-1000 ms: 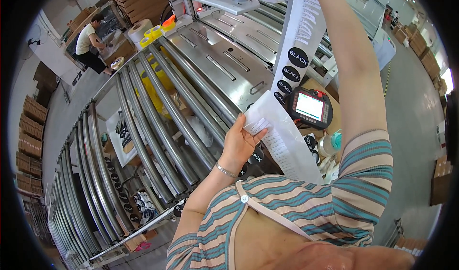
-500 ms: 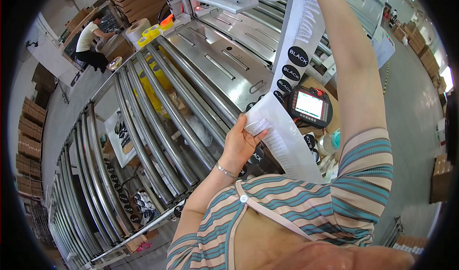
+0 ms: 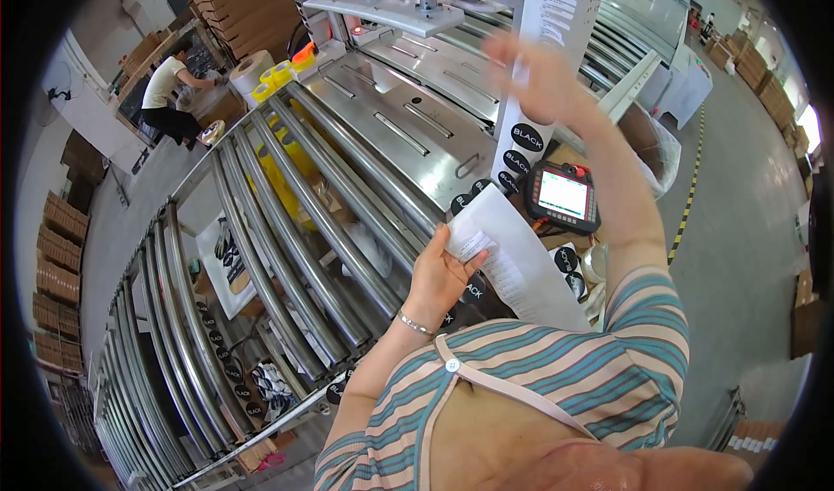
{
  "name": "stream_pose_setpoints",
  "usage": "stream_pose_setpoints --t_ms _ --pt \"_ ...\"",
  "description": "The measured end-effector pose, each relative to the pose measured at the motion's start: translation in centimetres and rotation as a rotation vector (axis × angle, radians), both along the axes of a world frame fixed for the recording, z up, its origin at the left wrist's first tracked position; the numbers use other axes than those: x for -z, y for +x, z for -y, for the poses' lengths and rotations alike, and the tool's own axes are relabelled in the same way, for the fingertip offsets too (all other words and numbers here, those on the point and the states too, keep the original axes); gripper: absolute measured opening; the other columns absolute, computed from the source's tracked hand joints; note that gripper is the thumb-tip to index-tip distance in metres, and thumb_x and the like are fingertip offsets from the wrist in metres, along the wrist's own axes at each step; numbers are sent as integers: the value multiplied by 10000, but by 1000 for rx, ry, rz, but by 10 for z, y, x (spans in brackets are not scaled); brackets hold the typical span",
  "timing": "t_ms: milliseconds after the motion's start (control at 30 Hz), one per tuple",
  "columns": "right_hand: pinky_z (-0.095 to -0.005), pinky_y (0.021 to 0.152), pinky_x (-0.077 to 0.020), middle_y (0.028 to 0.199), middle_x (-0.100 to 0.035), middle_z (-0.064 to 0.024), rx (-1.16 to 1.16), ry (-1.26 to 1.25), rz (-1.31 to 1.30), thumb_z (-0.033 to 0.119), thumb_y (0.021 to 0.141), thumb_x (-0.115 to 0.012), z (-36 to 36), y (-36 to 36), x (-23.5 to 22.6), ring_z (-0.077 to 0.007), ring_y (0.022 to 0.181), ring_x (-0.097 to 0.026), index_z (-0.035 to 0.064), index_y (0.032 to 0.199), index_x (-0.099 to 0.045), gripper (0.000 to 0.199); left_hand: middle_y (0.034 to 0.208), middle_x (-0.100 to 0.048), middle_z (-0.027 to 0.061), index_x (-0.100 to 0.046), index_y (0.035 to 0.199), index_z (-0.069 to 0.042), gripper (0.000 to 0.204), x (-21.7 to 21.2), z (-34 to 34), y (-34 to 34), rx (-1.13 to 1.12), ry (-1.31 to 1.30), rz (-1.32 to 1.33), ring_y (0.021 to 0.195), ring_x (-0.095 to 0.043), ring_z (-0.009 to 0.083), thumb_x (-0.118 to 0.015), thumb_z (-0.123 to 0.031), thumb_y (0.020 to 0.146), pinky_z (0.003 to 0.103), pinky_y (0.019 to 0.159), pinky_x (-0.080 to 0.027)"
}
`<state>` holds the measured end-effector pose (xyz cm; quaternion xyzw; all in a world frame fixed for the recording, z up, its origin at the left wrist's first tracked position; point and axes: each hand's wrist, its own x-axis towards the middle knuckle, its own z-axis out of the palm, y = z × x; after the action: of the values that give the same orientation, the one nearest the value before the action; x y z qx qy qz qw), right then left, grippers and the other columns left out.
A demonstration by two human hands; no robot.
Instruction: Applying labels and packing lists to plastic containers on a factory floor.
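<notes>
1. White sheet (image 3: 526,249), one, with fine printed lines: I log it in front of the striped top, immediately right of the left hand's fingers and touching them. Long axis slanting from far left to near right.
2. Left hand (image 3: 441,275), the nearer of the two: fingers and thumb closed narrow on the sheet's left edge, near the right-hand ends of the metal rollers (image 3: 340,217).
3. Right hand (image 3: 546,84): raised, well apart from the sheet and on its far side; it shows in front of the white upright (image 3: 505,136). Fingers look loosely spread, though blurred; I see nothing held.
4. Black oval stickers (image 3: 526,137): on the upright, between the right hand and the sheet's far end.
5. Handheld controller (image 3: 561,197), screen lit: just right of the sheet's far part.
6. Metal plate (image 3: 395,100), slotted: far side, beyond the rollers.
</notes>
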<state>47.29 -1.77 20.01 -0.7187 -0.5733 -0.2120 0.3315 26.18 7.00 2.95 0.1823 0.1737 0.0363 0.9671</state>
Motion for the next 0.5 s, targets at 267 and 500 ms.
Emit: stream_pose_setpoints --t_ms 267,500 --pt "-230 604 -425 791 -541 -29 -135 -428 -910 52 733 -633 66 -79 100 -96 677 -526 27 1216 -418 530 1142 -524 107 -432 1171 -54 345 -5 8 -10 12 39 41 1028 -530 254 -331 -292 942 382 800 -490" --pt "-182 579 -382 754 -486 29 -173 -82 -1009 -17 733 -622 60 -96 97 -33 653 -455 46 1224 -425 533 1155 -512 105 -414 1195 -28 356 -28 13 -16 135 127 151 1037 -525 242 -386 -264 929 370 823 -487"
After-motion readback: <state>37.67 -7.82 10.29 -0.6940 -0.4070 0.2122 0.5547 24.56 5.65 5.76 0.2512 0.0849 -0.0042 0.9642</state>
